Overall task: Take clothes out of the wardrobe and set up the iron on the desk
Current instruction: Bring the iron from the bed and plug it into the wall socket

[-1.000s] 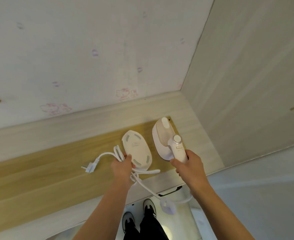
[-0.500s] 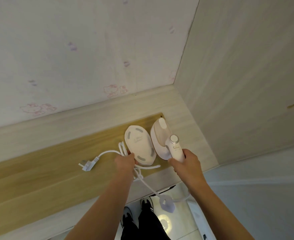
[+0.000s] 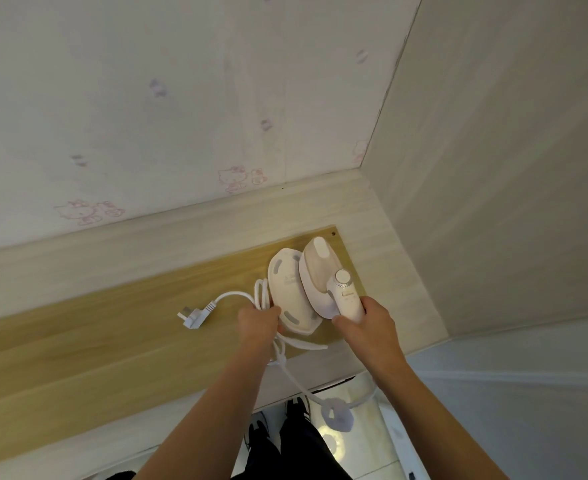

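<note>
- Since half a second ago: iron point(image 3: 323, 277) and base plate point(image 3: 290, 294) now sit closer together; the iron's body overlaps the base's right edge, where a narrow gap showed before.
- Both hands remain on their objects; plug point(image 3: 192, 317) lies in much the same spot on the desk point(image 3: 78, 341).
- Right hand point(image 3: 367, 329): fingers curled round the iron's handle, gripping its near end. The iron's body extends away from the hand toward the far right corner of the desk's yellow panel, dial up.
- Left hand point(image 3: 259, 322): fingers curled over a bunch of white power cord point(image 3: 258, 296) at the base plate's near left edge. Whether the fingers also touch the base, I cannot tell.
- Cord: loops lie left of the base; one run leads to the plug, resting on the desk left of the hand. Another run drops over the desk's near edge and hangs toward the floor.
- Below the near edge: the person's dark trousers and shoes on pale tile.
</note>
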The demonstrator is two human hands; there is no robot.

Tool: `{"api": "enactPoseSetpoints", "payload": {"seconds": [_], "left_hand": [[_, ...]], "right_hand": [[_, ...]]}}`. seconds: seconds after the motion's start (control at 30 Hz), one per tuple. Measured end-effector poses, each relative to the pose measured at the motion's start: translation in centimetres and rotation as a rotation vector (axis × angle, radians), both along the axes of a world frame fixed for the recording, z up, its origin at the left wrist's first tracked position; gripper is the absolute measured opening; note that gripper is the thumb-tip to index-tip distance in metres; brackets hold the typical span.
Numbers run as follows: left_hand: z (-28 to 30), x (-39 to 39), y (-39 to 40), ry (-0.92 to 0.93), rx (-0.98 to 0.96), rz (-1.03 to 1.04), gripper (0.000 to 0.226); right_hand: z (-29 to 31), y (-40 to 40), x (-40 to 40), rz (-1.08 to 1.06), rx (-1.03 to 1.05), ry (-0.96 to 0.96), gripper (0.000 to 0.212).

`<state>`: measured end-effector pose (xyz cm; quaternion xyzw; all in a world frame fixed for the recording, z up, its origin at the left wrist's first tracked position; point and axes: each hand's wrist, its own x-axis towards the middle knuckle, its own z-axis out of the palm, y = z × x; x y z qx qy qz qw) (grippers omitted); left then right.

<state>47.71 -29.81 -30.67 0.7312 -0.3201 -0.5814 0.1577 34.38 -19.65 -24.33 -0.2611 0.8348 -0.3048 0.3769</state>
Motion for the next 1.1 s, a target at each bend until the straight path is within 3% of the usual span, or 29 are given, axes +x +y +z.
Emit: {"api": "enactPoseSetpoints", "payload": {"seconds": [0.17,0.37,1.1], "left_hand": [[0.1,0.9,0.0,0.046,-0.002,-0.015,0.004],[0.8,3.1,-0.3,0.106,-0.056,0.072,0.015],[2.2,9.1,0.4,0.124,-0.308,0.123,0.016]], "right_hand": [[-0.3,-0.9,0.9,0.027,-0.006,0.016,0.023],[-1.0,-1.3,2.5,0.017,-0.013,0.029,0.023],[-2.9,-0.8,5.3,0.018,0.044,0.078,0.032]]}}
